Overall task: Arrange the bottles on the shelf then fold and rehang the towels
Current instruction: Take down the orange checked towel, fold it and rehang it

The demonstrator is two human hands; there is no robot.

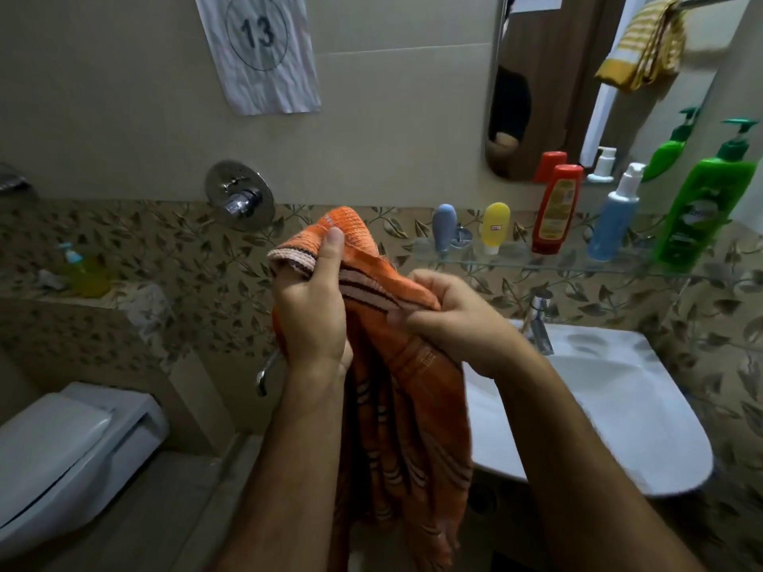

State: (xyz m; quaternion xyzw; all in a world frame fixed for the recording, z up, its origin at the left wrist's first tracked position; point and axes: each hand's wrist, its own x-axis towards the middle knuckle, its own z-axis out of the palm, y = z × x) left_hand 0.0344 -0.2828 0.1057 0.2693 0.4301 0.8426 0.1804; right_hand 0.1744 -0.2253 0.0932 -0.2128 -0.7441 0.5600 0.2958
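One crumpled paper sheet (258, 51), circled "13", on the wall tiles (392, 117).

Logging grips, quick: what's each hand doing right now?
Left hand: closed, gripping the orange towel near its top edge.
Right hand: closed, pinching the same towel.

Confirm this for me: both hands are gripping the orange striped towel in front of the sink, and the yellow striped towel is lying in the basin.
One detail is wrong. The head view shows the yellow striped towel hanging from the rail at upper right, not lying in the basin. The rest holds: the left hand and right hand both have a grip on the orange striped towel.
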